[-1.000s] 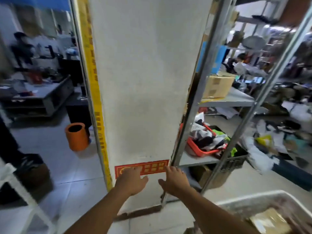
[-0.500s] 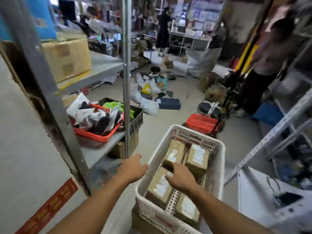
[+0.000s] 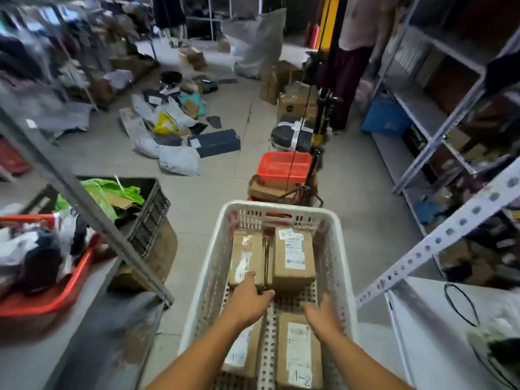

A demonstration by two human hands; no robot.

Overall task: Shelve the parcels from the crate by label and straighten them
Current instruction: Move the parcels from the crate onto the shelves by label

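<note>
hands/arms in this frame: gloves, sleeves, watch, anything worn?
Nothing worn that shows. The left hand and right hand are bare, no gloves, no rings visible. Both forearms are bare down to the frame's bottom edge: no sleeves, watch, bands or markings in view. Upper arms are out of frame.

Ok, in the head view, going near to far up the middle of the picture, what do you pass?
Near right parcel marked A-2 → left hand → far right parcel → white crate's far rim → red basket → dark strapped bundle.
</note>
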